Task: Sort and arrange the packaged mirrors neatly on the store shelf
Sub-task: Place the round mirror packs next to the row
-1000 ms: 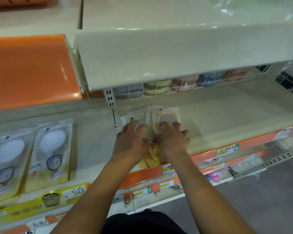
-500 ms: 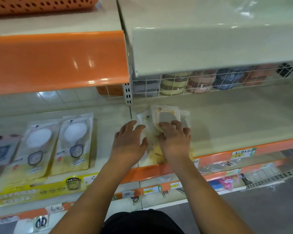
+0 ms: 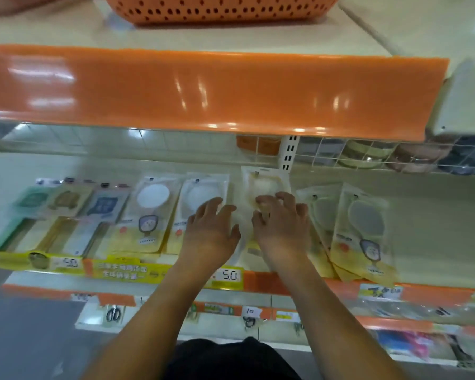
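From the head camera, both hands worked at the middle shelf (image 3: 433,220), over a mirror packet (image 3: 266,187) that lay flat between two groups of like packets. The right hand (image 3: 283,229) sat on the packet with its fingers (image 3: 269,200) curled down onto the mirror's round face; they seemed to press or pinch the plastic, though the blur kept me from telling whether the thumb was under an edge. The left hand (image 3: 211,231) lay just beside the packet's left edge with fingers spread and fairly straight, holding nothing, its fingertips over the lower part of the neighbouring packet (image 3: 203,193). Further left lay another white-mirror packet (image 3: 148,212), then darker packets (image 3: 102,207). To the right, two grey-mirror packets (image 3: 365,229) lay skewed and overlapping, near the shelf's front lip. An orange basket (image 3: 220,9) stood on the top shelf.

By my judgement the packet would be light, with a slick, soft plastic sleeve over a stiff card and a hard, breakable mirror inside. It would probably slide easily on the smooth shelf, so flat fingers could nudge it square. To lift it, the long side edges or the card bottom looked the safer hold, not the mirror face, which could scratch or crack under pressure.
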A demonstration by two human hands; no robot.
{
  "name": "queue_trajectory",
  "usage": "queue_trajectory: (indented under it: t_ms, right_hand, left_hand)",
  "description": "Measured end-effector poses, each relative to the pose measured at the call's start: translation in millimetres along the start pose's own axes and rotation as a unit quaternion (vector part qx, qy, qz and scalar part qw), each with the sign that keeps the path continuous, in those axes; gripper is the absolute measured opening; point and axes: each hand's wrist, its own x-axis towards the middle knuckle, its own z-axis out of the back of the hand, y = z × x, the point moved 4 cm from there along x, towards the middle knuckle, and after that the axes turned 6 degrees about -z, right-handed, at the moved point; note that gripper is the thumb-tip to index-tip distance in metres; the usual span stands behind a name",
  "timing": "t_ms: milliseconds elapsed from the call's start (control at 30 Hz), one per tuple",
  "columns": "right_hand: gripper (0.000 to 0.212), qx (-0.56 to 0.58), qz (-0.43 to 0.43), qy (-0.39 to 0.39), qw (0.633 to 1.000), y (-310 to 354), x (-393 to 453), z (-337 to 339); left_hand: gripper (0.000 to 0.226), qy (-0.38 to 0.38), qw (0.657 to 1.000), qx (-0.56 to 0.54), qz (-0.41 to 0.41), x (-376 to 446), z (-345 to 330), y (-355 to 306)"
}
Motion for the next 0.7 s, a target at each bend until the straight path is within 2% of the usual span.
queue_trajectory:
  t_ms: [133, 367, 700]
  right_hand:
    - [0.033, -0.004, -0.005, 0.018, 1.000, 33.3, -5.9, -16.2]
    - [0.033, -0.022, -0.048, 0.040, 0.998, 98.7, -17.4, -47.3]
    - [0.032, -0.027, -0.073, 0.007, 0.997, 191.3, -32.1, -99.4]
  left_hand:
    - [0.045, -0.020, 1.000, -0.018, 0.004, -0.3, 10.7, 36.9]
    - [0.046, 0.009, 1.000, 0.000, -0.009, 5.4, 29.3, 109.5]
    - [0.044, 0.025, 0.998, -0.017, -0.046, 13.5, 58.3, 209.4]
